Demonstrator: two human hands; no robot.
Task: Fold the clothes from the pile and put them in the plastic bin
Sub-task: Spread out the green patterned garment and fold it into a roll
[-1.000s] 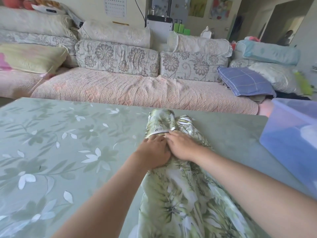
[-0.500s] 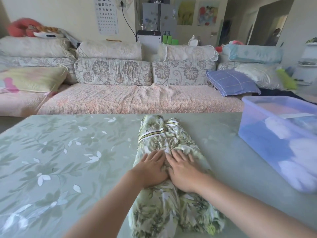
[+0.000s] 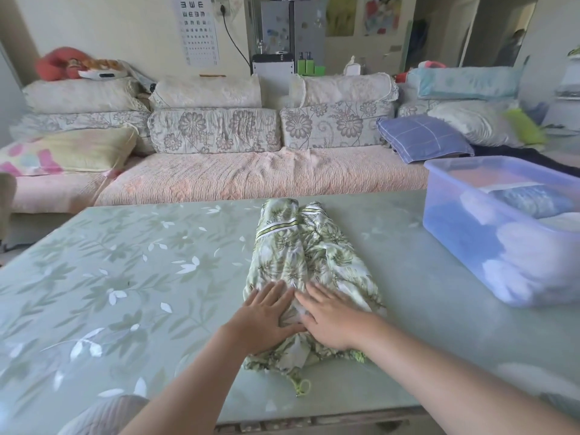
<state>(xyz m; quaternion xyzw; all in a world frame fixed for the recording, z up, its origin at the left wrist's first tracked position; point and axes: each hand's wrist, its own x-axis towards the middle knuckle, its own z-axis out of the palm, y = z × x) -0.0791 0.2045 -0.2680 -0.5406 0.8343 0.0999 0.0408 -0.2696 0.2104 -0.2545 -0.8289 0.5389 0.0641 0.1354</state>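
The left hand (image 3: 263,318) and right hand (image 3: 329,321), flat-fingered and gripping nothing, have slid down the narrow-folded green leaf-print fabric garment (image 3: 301,255) on the pale green floral tabletop (image 3: 125,277), smoothing it, probably ready for halving before the translucent blue plastic bin (image 3: 470,233).

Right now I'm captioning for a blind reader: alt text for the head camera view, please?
A person's left hand and right hand press flat, side by side, on a green-and-white leaf-print garment folded into a long strip on a pale green floral table. A translucent blue plastic bin holding clothes stands at the right, a floral-cushioned sofa behind.
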